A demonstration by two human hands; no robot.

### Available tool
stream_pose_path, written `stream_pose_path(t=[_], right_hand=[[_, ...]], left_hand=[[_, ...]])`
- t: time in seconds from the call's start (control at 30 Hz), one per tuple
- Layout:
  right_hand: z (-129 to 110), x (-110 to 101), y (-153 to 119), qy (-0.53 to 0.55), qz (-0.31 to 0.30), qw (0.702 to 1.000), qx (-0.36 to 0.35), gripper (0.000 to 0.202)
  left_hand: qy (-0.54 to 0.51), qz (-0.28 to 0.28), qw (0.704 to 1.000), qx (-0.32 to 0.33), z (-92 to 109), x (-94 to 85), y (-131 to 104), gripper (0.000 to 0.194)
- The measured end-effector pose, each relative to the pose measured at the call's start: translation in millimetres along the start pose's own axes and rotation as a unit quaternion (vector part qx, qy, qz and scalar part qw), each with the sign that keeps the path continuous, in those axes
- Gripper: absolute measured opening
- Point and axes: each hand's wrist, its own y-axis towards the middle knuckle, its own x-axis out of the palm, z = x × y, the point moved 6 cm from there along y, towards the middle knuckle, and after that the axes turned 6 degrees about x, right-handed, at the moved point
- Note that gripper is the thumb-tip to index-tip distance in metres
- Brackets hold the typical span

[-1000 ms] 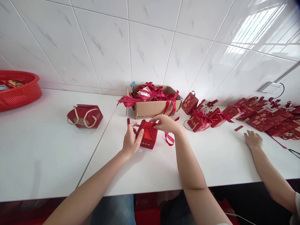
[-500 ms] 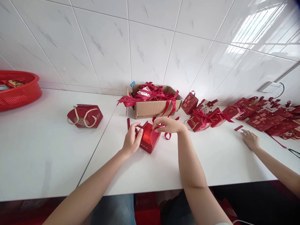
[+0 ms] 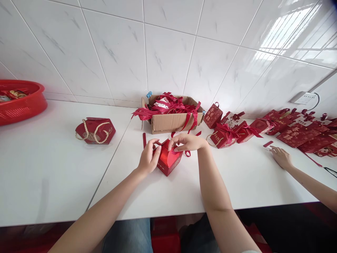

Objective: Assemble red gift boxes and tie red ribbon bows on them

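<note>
A small red gift box (image 3: 168,163) stands on the white table in front of me, between my two hands. My left hand (image 3: 149,156) grips its left side, thumb on the near side and fingers behind. From the right, my right hand (image 3: 187,142) bends over the top, its fingertips on the folded flaps. Red ribbon (image 3: 187,153) shows behind the box, partly hidden by my right hand. A short red strip (image 3: 144,140) lies just behind my left hand.
A cardboard box (image 3: 171,123) full of red ribbons stands by the wall. Left are a roped red box (image 3: 96,130) and a red basket (image 3: 22,105). Right are several red boxes (image 3: 223,136), bags (image 3: 297,133) and another person's hand (image 3: 281,157) beside a red strip (image 3: 268,144).
The red box has turned slightly and shifted a little toward me. My right hand has moved slightly left over its top flaps.
</note>
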Motion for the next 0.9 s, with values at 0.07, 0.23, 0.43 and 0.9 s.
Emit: stream_pose_path(t=[0.07,0.23,0.43,0.9], right_hand=[[-1,-2,-1,0.0,0.007,1.0,-0.008,0.02],[-4,-3,-5,0.034,0.006,0.999,-0.003,0.02],[-10,-12,-9,0.078,0.099,0.992,0.016,0.017],[-51,-44,-62,0.315,0.442,0.81,-0.222,0.019]], left_hand=[[-0.001,0.002,1.0,0.0,1,-0.4,0,0.029],[0.001,0.0,1.0,0.003,1,0.3,0,0.03],[0.015,0.005,1.0,0.021,2,-0.8,1,0.028],[-0.004,0.02,0.997,0.069,10,-0.9,2,0.023]])
